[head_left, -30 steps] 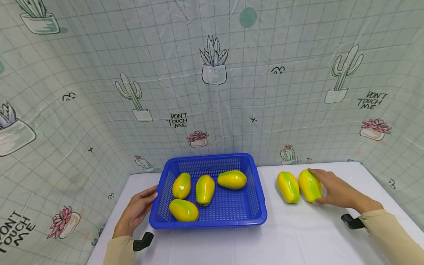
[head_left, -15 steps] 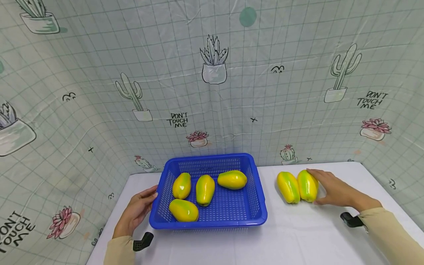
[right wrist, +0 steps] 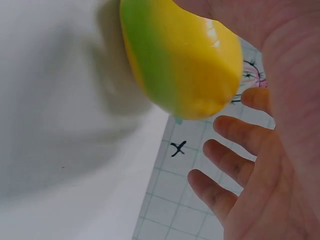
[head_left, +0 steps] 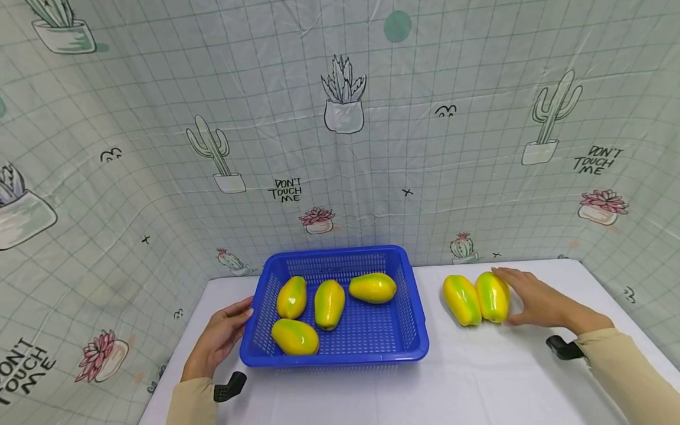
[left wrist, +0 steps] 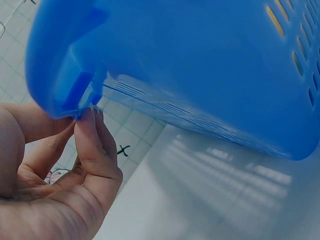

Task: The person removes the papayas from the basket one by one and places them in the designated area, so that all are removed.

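Observation:
My left hand is at the left side of a blue plastic basket; in the left wrist view its thumb and fingers pinch the basket's rim. Several yellow-green papayas, among them one papaya near the middle, lie inside. Right of the basket, two more rest side by side on the table: a left papaya and a right papaya. My right hand is just right of that second one, fingers spread and loosely bent. In the right wrist view the thumb overlaps the papaya; contact is unclear.
A white cloth covers the table. Behind it and at both sides hangs a grid-patterned curtain with cactus drawings. The basket's back edge stands close to this curtain.
The right papaya has shifted slightly left, up against its neighbour. The right hand's hold on it has loosened, and a small gap shows. My left hand and the basket stay put.

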`<state>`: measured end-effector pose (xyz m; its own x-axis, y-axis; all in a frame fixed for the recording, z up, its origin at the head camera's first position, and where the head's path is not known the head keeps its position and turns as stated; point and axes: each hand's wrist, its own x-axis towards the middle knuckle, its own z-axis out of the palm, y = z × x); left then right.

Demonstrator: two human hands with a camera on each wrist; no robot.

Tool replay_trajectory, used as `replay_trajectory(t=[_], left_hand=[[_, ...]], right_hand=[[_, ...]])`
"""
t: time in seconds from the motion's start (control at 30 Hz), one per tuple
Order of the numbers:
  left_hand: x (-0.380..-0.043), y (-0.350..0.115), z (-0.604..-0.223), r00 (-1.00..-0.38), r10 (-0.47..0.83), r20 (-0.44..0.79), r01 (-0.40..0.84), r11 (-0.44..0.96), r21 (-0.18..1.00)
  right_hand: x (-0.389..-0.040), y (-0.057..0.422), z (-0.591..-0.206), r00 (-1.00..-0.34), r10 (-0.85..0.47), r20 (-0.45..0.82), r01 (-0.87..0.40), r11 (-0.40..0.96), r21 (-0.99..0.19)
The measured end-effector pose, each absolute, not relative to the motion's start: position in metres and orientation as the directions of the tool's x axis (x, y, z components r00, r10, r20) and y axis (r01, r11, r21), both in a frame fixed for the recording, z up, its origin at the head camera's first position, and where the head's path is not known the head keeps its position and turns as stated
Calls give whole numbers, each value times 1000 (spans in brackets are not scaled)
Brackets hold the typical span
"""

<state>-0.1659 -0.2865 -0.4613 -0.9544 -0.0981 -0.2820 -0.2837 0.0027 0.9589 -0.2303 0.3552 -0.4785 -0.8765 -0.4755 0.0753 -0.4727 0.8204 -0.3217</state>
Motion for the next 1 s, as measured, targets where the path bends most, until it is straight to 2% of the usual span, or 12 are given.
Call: replay_trajectory(t=[0.27, 0.53, 1.0], left_hand=[[-168, -286, -458, -948, -112, -298, -300, 10, 954], [-169, -286, -456, -947, -108, -302, -305, 7, 952], [-168, -287, -456, -950, -94, -299, -300, -4, 954]], right_hand=[[-231, 346, -457, -849, -513, 122, -525, 797, -299], [-230, 315, -426, -808, -562, 176, -589, 778, -220], [-240, 246, -396, -676, -701, 227, -734, 670, -114]])
